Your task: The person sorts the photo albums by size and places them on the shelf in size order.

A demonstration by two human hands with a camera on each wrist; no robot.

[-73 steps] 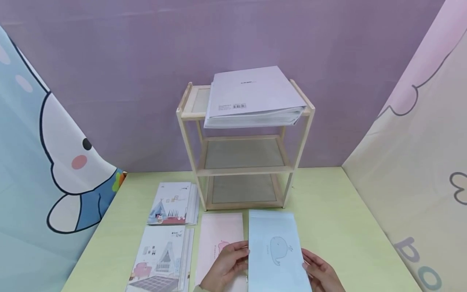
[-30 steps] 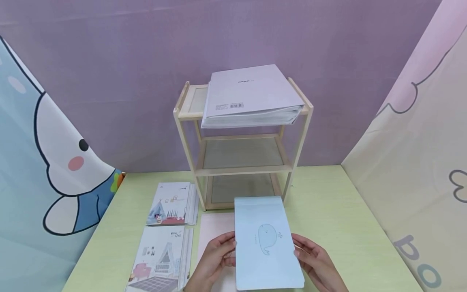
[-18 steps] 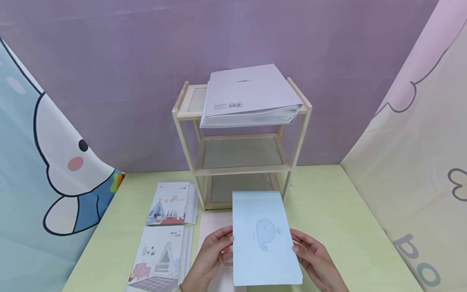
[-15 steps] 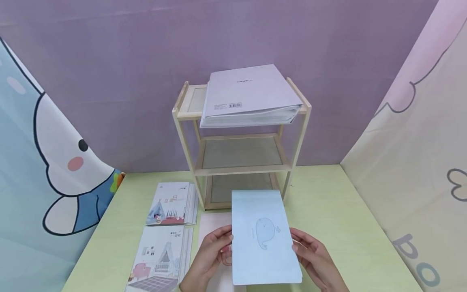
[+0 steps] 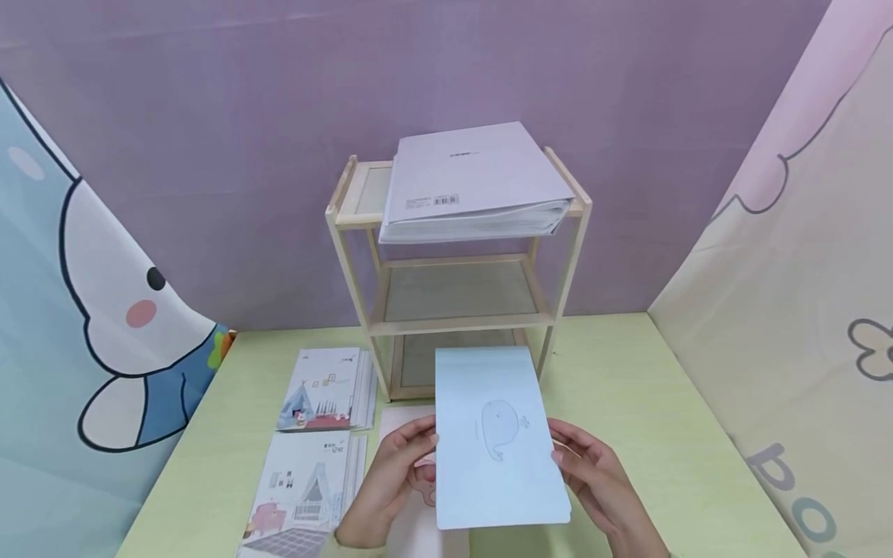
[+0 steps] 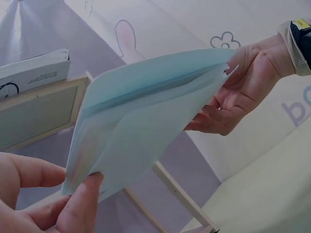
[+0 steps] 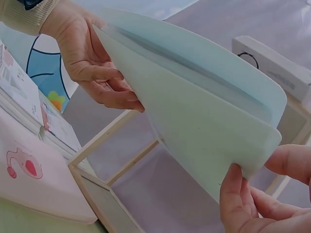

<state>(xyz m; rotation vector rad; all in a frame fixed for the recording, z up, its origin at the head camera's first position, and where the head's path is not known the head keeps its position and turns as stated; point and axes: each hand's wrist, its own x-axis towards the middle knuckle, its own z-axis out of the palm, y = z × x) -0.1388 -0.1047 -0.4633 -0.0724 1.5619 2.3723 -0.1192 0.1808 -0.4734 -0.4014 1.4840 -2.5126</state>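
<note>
Both hands hold a light blue notebook (image 5: 498, 442) with a whale drawing, raised above the table before the rack. My left hand (image 5: 392, 477) pinches its left edge, thumb on the cover; my right hand (image 5: 603, 484) pinches the right edge. In the left wrist view the blue notebook (image 6: 141, 116) sags between the hands, its covers slightly parted. The right wrist view shows the notebook (image 7: 194, 111) from below, with fingers of both hands at its edges. A pink notebook (image 5: 418, 535) lies on the table, partly hidden behind the left hand and the blue notebook.
A wooden rack (image 5: 463, 324) with three shelves stands at the back, a stack of large white books (image 5: 477, 174) on its top. Left on the table (image 5: 628, 387) lie two stacks of illustrated notebooks, the rear one (image 5: 324, 387) and the front one (image 5: 300, 488). Printed cloths hang at both sides.
The blue notebook has risen from low over the table and moved slightly left and toward the rack, both hands moving with it. More of its lower edge now shows.
</note>
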